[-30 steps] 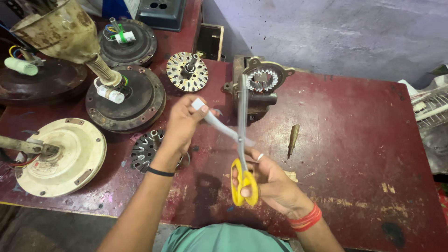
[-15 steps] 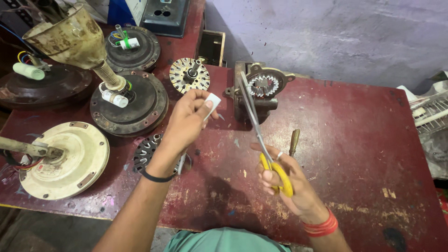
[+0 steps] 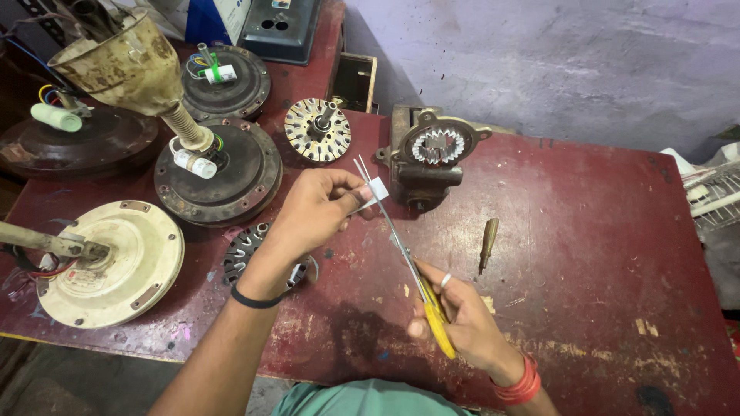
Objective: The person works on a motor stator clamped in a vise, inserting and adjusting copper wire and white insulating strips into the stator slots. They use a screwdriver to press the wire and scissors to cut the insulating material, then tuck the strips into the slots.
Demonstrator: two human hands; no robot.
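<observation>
The left arm comes up from the lower left, bare, with a black band on the wrist. The left hand [image 3: 312, 209] is raised over the table, fingers curled, thumb and forefinger pinched together at the tips. The right hand [image 3: 455, 320] is lower and nearer to the body, wrist bent, with red bands on it and a ring on one finger. Its fingers are closed in a grip, thumb on the near side. The two hands are apart.
</observation>
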